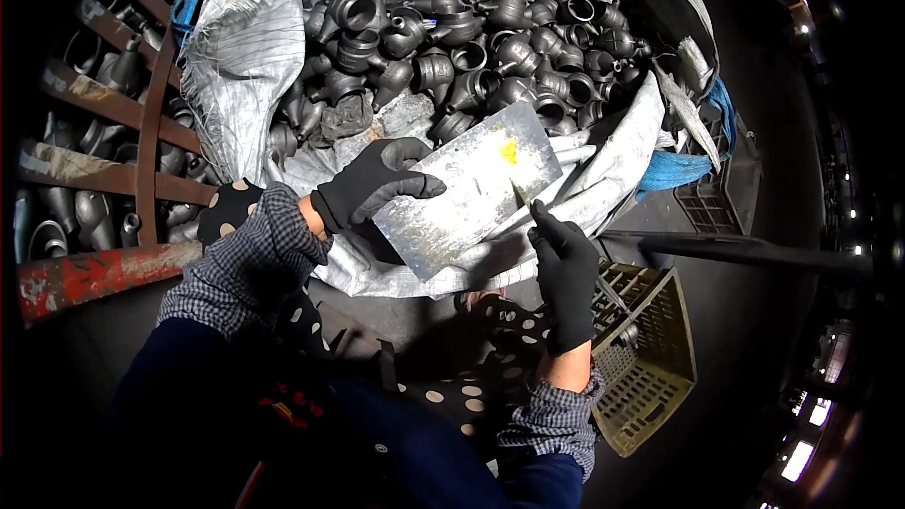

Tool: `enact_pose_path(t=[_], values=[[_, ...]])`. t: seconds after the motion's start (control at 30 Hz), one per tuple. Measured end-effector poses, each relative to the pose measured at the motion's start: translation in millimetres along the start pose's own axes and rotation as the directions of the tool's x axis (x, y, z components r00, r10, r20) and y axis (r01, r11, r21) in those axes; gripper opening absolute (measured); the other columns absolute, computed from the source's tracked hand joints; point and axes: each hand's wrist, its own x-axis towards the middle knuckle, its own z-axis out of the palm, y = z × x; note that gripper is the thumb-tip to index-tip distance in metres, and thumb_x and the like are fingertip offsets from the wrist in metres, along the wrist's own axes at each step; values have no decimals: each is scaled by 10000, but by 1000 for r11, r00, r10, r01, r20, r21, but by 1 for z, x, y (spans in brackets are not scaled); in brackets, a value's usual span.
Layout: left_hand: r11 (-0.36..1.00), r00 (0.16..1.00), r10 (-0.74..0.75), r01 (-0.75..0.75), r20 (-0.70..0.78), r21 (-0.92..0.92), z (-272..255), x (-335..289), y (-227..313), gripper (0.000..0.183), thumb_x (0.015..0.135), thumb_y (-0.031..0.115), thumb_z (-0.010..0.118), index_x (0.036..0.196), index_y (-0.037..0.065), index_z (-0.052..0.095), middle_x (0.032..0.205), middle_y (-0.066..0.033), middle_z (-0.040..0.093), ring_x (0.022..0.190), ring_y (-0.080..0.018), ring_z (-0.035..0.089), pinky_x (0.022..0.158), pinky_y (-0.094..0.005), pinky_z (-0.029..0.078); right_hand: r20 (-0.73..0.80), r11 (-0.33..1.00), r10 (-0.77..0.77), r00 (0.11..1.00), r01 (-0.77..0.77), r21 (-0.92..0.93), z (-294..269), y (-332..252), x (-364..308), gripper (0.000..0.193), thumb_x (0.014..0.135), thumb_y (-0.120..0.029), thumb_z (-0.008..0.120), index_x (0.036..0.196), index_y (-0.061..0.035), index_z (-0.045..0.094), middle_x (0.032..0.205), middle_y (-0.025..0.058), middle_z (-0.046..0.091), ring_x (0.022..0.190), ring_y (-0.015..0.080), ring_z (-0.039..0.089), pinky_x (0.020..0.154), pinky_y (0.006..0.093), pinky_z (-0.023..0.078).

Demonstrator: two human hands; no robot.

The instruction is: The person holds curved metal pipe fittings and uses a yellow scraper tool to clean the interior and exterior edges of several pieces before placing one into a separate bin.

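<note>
My left hand [377, 179], in a black glove, grips the left edge of a flat grey metal plate [462, 207], thumb lying over its top face. A patch of yellow [509, 151] marks the plate near its far right corner. My right hand [566, 273], also gloved in black, is closed beside the plate's right edge. From its fingertips a thin dark pointed tool [521, 196] reaches over the plate; its exact kind cannot be made out. Behind the plate, a large white woven bag [240, 66] lies open, heaped with dark grey bulb-shaped metal parts [509, 52].
At the left stands a rusty metal cage [151, 132] with similar metal parts inside; a red, scuffed bar [104, 278] runs along its bottom. An olive plastic crate [660, 368] is tilted at my right. Another dark crate [712, 198] sits behind it, beyond a dark bar [754, 250].
</note>
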Motion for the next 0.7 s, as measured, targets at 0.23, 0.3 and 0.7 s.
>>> enact_pose_path(t=[0.23, 0.3, 0.7], values=[[991, 999, 44, -42, 9, -130, 1, 2, -10, 383, 824, 142, 750, 1102, -63, 586, 970, -55, 625, 925, -102, 623, 831, -248, 496, -27, 999, -37, 999, 37, -8, 2, 4, -2, 376, 803, -84, 666, 1154, -214, 697, 834, 91, 655, 732, 241, 645, 668, 324, 490], [997, 999, 27, -25, 31, -74, -2, 4, -13, 382, 824, 139, 752, 1106, -58, 585, 972, -48, 622, 917, -101, 621, 831, -248, 496, -1, 998, -34, 999, 34, -60, -2, 11, -4, 372, 808, -83, 659, 1156, -212, 696, 836, 92, 653, 731, 245, 641, 667, 326, 487], [995, 1000, -17, 18, 14, -95, -3, 2, -10, 435, 828, 157, 753, 1130, -95, 567, 1011, -83, 620, 943, -122, 619, 852, -252, 497, -39, 998, -40, 998, 38, -50, 3, 17, -4, 370, 810, -104, 663, 1154, -238, 695, 802, 81, 635, 729, 241, 632, 654, 344, 486]])
